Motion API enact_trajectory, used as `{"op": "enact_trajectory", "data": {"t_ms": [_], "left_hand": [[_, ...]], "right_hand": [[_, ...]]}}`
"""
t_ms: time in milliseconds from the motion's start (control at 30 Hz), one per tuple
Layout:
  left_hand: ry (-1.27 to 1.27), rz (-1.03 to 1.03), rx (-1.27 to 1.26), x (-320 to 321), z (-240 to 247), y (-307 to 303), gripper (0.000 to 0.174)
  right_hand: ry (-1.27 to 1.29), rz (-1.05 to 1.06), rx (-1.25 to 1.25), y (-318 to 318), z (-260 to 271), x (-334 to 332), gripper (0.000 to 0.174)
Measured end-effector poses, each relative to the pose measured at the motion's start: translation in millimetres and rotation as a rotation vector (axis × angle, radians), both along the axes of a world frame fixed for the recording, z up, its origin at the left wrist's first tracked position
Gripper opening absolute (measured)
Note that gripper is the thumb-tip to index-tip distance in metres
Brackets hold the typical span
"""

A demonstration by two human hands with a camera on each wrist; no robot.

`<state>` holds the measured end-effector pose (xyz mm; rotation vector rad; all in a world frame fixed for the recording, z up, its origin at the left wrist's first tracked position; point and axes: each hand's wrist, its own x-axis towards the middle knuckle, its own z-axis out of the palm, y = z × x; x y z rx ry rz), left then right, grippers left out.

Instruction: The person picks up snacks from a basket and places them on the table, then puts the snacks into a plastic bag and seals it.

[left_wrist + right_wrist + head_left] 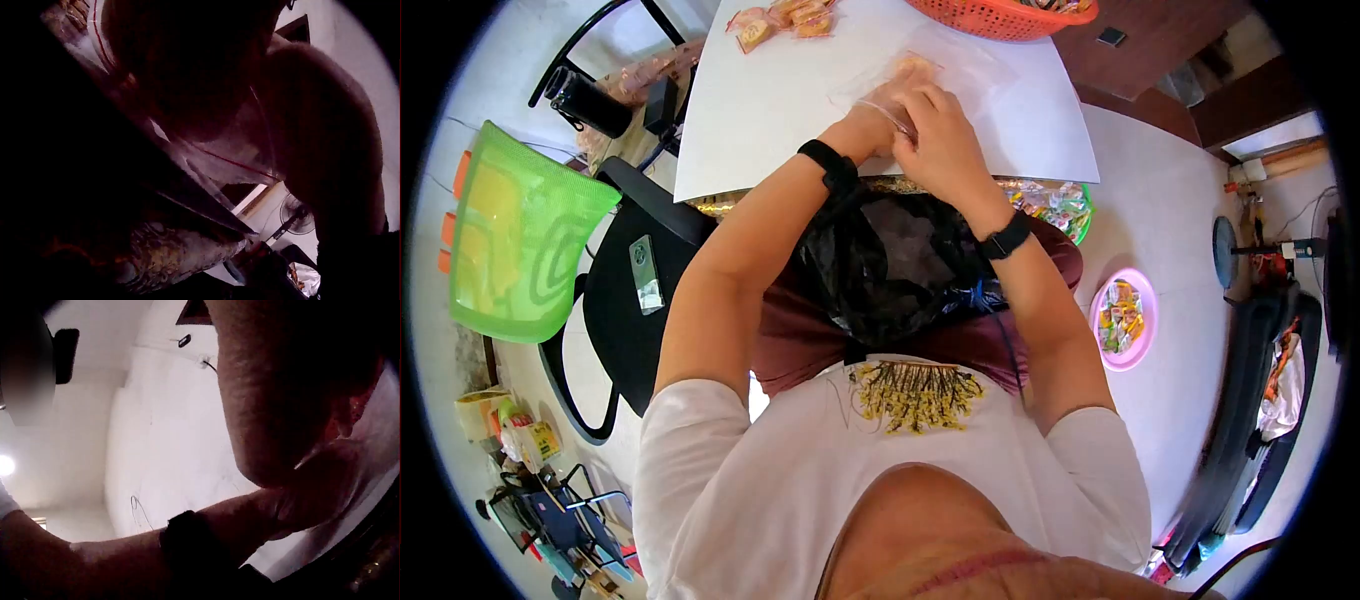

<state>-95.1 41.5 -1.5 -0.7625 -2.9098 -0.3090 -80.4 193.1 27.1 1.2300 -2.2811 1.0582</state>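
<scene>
Both hands meet over the white table (740, 130) in the head view, at a clear plastic bag (990, 72). My left hand (878, 118) lies under the bag's film, its fingers pointing away from the body. A pale orange-yellow patch shows at its fingertips; I cannot tell what these fingers hold. My right hand (943, 140) is bent over the left one and pinches the near edge of the bag between thumb and fingers. In the left wrist view, red lines run along the bag (231, 153). Several wrapped snacks (785, 22) lie at the table's far left.
An orange basket (1000, 20) with packets stands at the table's far edge. A black plastic bag (890, 255) covers the lap. Right of it are a green-rimmed container (1086, 215) and a pink basin (1148, 320), both with packets. A phone (646, 275) rests on the black chair (615, 340).
</scene>
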Motion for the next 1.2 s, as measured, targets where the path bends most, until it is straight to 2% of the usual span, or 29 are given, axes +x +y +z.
{"op": "enact_trajectory", "data": {"t_ms": [100, 200, 300, 400, 467, 533, 600, 700, 800, 900, 1000, 1200], "left_hand": [[0.054, 0.093, 0.045, -7.4, -19.9, 1.6, 0.054], [0.012, 0.144, -0.053, 4.3, 3.5, 9.0, 0.057], [0.102, 0.152, -0.542, -4.5, 3.4, 14.3, 0.063], [0.174, 0.074, 0.142, -23.8, -28.7, 2.6, 0.065], [0.460, 0.025, -0.180, -32.5, -31.8, 1.9, 0.058], [0.532, 0.046, -0.307, -45.0, -35.0, 3.0, 0.051], [0.393, 0.137, -0.238, -62.2, -38.2, 11.6, 0.042], [0.398, 0.250, -0.089, -68.7, -33.7, 21.8, 0.031], [0.401, 0.365, -0.197, -71.0, -28.5, 33.4, 0.027], [0.203, 0.435, -0.149, -48.6, 7.7, 35.2, 0.019], [0.236, 0.457, -0.203, -25.5, 20.0, 28.7, 0.017], [0.179, 0.332, -0.195, 13.1, 9.0, 15.6, 0.019]], "right_hand": [[0.024, -0.072, 0.124, 11.1, -4.5, 9.7, 0.037], [0.038, -0.143, 0.174, 10.2, -15.9, 8.7, 0.035], [0.099, -0.020, 0.009, 7.2, -19.5, 5.4, 0.021], [0.110, 0.046, -0.049, 3.3, -9.7, 6.0, 0.020], [0.069, 0.070, -0.092, 3.9, -1.9, 7.0, 0.020], [0.017, 0.082, -0.138, 6.3, -0.5, 7.0, 0.021], [-0.043, 0.083, -0.186, 11.0, -1.7, 5.4, 0.024], [-0.082, 0.062, -0.258, 21.7, -1.6, 11.1, 0.027], [-0.159, -0.024, -0.305, 30.6, -13.0, 9.4, 0.032], [-0.259, -0.120, -0.277, 35.5, -18.8, 9.3, 0.034], [-0.184, -0.187, -0.169, 30.1, -25.6, 13.5, 0.036], [-0.129, -0.116, -0.116, 22.9, -46.1, 13.5, 0.030]]}}
